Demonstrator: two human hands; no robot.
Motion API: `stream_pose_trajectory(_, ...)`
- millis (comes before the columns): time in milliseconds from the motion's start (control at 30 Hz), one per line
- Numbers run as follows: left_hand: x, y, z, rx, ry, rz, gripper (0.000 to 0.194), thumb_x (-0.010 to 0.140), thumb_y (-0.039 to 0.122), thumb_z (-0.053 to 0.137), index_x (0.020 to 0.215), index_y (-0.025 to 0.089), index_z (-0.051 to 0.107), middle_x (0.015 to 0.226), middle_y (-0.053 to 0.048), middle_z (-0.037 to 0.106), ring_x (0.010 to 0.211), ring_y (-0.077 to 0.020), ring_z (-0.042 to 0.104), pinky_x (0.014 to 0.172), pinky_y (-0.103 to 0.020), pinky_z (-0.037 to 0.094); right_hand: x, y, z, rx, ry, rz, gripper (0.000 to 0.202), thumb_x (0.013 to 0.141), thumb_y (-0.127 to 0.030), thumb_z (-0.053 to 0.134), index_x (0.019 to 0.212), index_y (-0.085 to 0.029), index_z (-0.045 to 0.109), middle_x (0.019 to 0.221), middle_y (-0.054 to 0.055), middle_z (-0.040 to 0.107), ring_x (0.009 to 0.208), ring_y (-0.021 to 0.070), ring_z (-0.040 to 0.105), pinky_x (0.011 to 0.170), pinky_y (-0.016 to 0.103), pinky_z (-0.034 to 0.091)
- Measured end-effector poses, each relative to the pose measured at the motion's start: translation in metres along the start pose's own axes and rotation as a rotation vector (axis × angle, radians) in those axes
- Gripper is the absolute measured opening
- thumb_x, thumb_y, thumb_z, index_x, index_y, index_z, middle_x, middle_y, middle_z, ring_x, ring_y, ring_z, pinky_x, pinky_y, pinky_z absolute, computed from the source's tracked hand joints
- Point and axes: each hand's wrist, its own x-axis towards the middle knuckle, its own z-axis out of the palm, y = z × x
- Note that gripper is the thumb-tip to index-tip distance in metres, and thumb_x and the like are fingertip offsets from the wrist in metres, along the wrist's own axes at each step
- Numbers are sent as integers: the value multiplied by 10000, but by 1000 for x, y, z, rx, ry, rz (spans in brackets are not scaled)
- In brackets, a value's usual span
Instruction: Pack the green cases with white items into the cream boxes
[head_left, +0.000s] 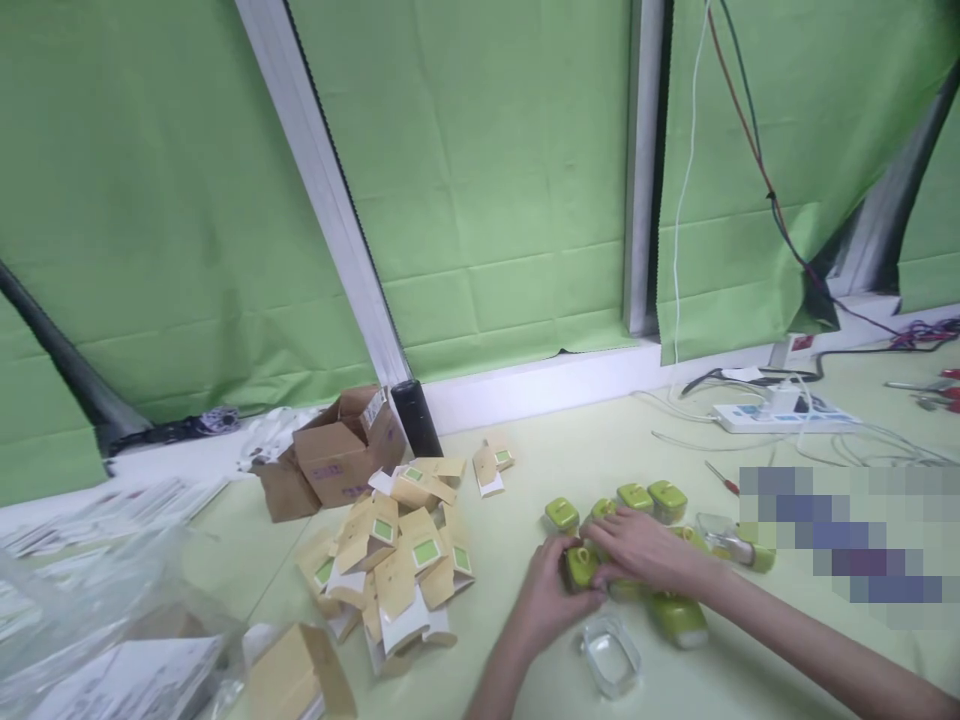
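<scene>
A small green-lidded box [582, 567] stands on the table between my hands. My left hand [547, 592] is closed round its left and near sides. From the right, my right hand [645, 548] grips the same box with thumb and fingertips, its palm over other green pieces. Just in front lies a clear plastic container [611, 655] without a lid. A green piece [681, 620] rests below my right wrist, slightly blurred. Behind my hands are more green-lidded boxes [561, 514], several in number, partly hidden by my right hand.
Opened cardboard packets [394, 575] are piled at the left, near a brown carton [349, 455] and plastic wrapping [97, 600]. A clear container with a green end [731, 543] lies at right. Behind it are a screwdriver [722, 478] and a power strip [784, 418] with cables.
</scene>
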Motion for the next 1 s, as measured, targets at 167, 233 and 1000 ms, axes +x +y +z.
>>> stream_pose_trajectory(167, 3, 1, 8, 56, 43, -24, 676, 456, 335, 837, 1059, 179, 576, 1081, -64, 562, 1016, -257, 494, 867, -359, 418, 12, -4, 13, 3, -11, -163, 131, 930, -258, 457, 874, -206, 563, 753, 33, 651, 648, 182, 573, 652, 302, 420)
stream_pose_trajectory(233, 3, 0, 8, 80, 60, -48, 581, 468, 319, 826, 987, 173, 609, 1011, -47, 584, 936, -236, 513, 801, -332, 436, 13, -7, 17, 18, -13, -201, 130, 925, -197, 443, 861, -206, 555, 758, 28, 642, 673, 178, 563, 662, 293, 415)
stream_pose_trajectory(1000, -23, 14, -32, 34, 146, -99, 919, 393, 496, 814, 1203, 246, 460, 1205, -66, 460, 1185, -313, 347, 1007, -405, 282, 49, -18, -15, 427, 204, 92, 229, 947, -322, 325, 831, -218, 494, 735, 30, 606, 649, 179, 574, 575, 297, 472)
